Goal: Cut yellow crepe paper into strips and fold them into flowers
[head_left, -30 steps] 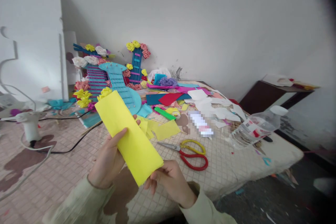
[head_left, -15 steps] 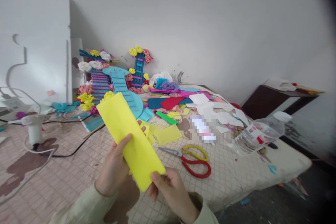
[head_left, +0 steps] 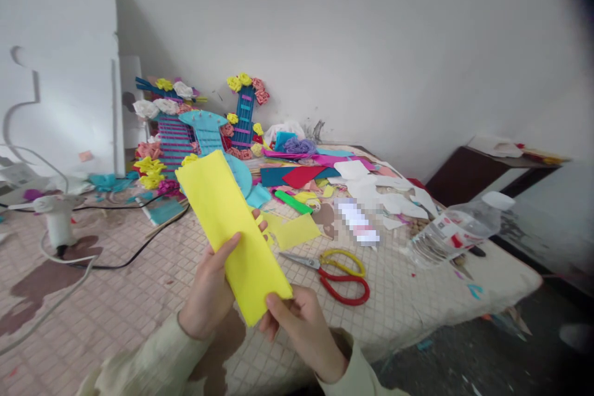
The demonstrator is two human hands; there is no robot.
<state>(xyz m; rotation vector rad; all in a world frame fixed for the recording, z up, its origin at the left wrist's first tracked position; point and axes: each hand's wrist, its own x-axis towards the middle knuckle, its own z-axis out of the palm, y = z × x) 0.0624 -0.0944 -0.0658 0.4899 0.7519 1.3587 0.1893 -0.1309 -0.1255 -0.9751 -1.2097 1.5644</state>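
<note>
A long folded strip of yellow paper point(head_left: 227, 223) is held up over the table, tilted from upper left to lower right. My left hand point(head_left: 211, 288) grips it around its middle, thumb on the front and fingertips showing past the far edge. At the lower right corner my right hand point(head_left: 299, 322) pinches it between thumb and fingers. Scissors point(head_left: 320, 263) with one yellow and one red handle lie partly open on the table, just beyond my right hand. Behind the strip, a flat yellow piece point(head_left: 297, 232) rests near a green-handled tool point(head_left: 293, 201).
A glue gun point(head_left: 58, 223) stands at left with its cord trailing. Decorated blue shapes with paper flowers point(head_left: 151, 173) stand at the back. White paper scraps point(head_left: 371, 189) and a clear plastic bottle point(head_left: 457, 232) lie at right. A white board point(head_left: 60, 74) leans against the wall.
The view has shifted slightly. The yellow strip is a little less tilted, and my left hand has moved slightly right and up along with it. Both hands keep their hold.
</note>
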